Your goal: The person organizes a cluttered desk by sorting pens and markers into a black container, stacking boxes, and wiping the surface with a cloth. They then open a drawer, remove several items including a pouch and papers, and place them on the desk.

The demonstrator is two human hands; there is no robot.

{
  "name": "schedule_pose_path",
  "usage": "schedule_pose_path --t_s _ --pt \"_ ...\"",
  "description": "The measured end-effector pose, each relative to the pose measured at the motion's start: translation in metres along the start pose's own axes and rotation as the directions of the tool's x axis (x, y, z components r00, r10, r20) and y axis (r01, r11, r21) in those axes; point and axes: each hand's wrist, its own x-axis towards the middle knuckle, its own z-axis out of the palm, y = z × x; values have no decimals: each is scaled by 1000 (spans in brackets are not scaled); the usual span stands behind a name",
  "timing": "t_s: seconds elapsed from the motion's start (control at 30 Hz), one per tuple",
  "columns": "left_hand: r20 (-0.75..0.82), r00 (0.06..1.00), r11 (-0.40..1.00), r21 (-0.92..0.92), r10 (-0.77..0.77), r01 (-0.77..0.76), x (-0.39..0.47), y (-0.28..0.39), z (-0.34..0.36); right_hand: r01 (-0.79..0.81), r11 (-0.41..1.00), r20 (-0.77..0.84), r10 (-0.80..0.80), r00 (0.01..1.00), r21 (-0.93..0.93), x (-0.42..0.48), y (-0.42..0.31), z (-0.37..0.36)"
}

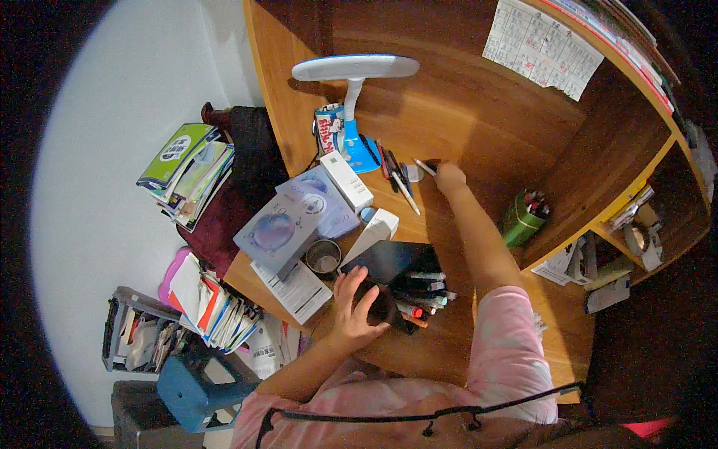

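My left hand (359,308) is spread, fingers apart, around a dark round object just left of a black pen holder (387,258) that lies on its side; whether it grips this object is unclear. Several markers and pens (426,300) stick out of the holder. My right hand (449,178) is stretched out over the desk with a white-tipped pen (424,166) in its fingers. Beside it lie a clear round disc (415,173) and a group of loose pens (399,178). A white box (373,233) touches the pen holder, near a round metal cup (323,256).
A desk lamp with a blue base (362,154) stands at the back beside a white carton (346,182). Printed folders (275,227) and a printed sheet (294,292) lie left. A green pen pot (521,220) stands right, near shelves. Stacked books (188,163) are beyond the left edge.
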Motion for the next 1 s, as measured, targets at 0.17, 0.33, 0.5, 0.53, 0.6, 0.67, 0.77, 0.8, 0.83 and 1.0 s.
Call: schedule_pose_path --t_s 0.17,0.33,0.5,0.53,0.6,0.67,0.77,0.8,0.83,1.0 --pt "-8 1000 1000 16 5 -5 0 -1 4 -39 996 125 29 992 77 -10 8 -12" --pt "7 1000 1000 20 -2 2 2 0 2 145 989 205 -136 969 -27 -41 -12 -44" --pt "32 999 999 10 31 -31 3 -1 2 177 950 210 -233 949 256 -43 -18 -55" --pt "12 1000 1000 -3 21 -21 3 0 2 185 922 205 -265 942 341 -46 -25 -57" --pt "-26 1000 1000 -28 2 -3 4 3 2 194 842 185 -324 928 504 -50 -45 -58" --pt "-12 1000 999 -33 -8 8 2 3 2 199 881 135 -280 950 430 -52 -58 -52" --pt "-2 1000 1000 -18 -11 11 1 2 0 226 894 84 -278 957 386 -58 -70 -47" --pt "4 1000 1000 -15 -9 9 1 3 -1 211 915 90 -256 962 345 -59 -71 -43" --pt "-5 1000 1000 -8 -7 7 2 4 0 196 933 95 -234 968 303 -60 -71 -38" --pt "39 999 999 31 37 -38 6 7 -3 131 966 162 -170 972 223 -62 -61 -23"
